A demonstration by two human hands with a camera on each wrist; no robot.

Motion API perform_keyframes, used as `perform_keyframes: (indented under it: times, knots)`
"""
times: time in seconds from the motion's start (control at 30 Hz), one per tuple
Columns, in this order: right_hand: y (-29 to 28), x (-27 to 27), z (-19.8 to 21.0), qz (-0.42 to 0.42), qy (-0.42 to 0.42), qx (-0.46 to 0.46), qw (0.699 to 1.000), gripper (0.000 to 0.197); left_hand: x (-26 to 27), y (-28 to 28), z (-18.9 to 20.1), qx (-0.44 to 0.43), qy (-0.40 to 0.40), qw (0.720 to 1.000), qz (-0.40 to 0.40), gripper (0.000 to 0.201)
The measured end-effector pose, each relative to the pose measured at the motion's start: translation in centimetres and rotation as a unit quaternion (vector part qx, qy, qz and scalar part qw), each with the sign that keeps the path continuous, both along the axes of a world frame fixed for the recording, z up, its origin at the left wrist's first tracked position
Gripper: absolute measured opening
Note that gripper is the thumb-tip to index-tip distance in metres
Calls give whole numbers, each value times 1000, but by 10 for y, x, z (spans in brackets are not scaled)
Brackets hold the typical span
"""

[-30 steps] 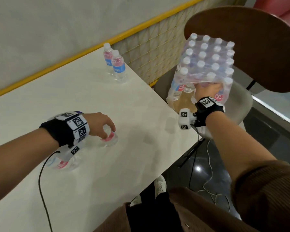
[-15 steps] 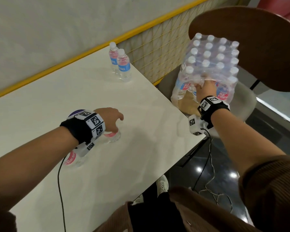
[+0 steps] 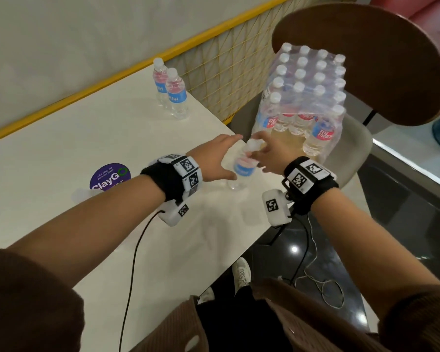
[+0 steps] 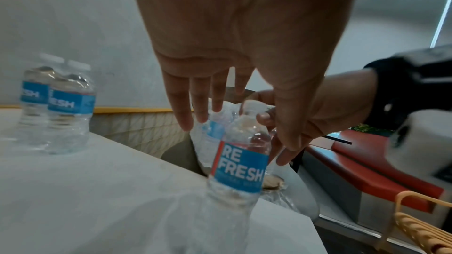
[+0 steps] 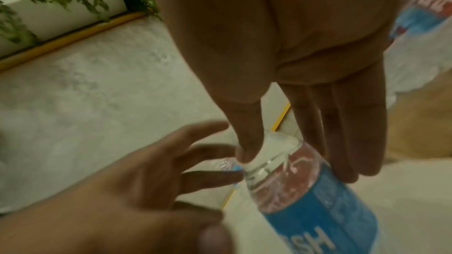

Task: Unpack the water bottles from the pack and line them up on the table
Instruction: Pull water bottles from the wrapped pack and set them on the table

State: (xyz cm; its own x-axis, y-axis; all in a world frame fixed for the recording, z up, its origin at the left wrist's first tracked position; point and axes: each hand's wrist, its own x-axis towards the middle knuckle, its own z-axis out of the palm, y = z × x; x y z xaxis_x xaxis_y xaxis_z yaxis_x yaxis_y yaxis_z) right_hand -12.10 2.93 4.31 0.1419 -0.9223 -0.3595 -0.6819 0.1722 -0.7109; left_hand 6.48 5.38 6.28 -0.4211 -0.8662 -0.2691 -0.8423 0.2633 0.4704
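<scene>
A small clear water bottle (image 3: 243, 168) with a blue label hangs tilted just over the white table (image 3: 112, 138) near its right edge. My right hand (image 3: 258, 151) pinches it at the white cap, thumb on one side and fingers on the other, as the right wrist view shows on the bottle (image 5: 305, 190). My left hand (image 3: 229, 156) is spread open beside the bottle (image 4: 240, 163), fingers straight, fingertips near its shoulder. The shrink-wrapped pack (image 3: 305, 97) of bottles stands on a chair seat to the right. Two bottles (image 3: 172, 92) stand upright at the table's far edge.
A wooden chair back (image 3: 366, 59) rises behind the pack. A yellow wire-mesh barrier (image 3: 226, 72) runs along the table's far right side. A purple round sticker (image 3: 109, 176) lies flat on the table. Cables hang from both wristbands, and dark floor lies to the right.
My right hand drew a bottle out of the pack and carried it left over the table. My left hand left the bottles lying on the table, moved right and opened beside it.
</scene>
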Motion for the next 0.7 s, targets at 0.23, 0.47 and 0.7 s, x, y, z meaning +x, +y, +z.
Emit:
perform_keyframes:
  times: [0.23, 0.47, 0.7]
  knots:
    - [29, 28, 11, 94, -147, 144, 974, 29, 7, 14, -3, 80, -53, 995, 28, 90]
    - [-64, -35, 0, -87, 0, 61, 994, 39, 37, 42, 6, 91, -228, 966, -78, 59]
    - [-105, -47, 2, -126, 66, 2, 990, 48, 61, 60, 7, 110, -344, 917, -172, 57]
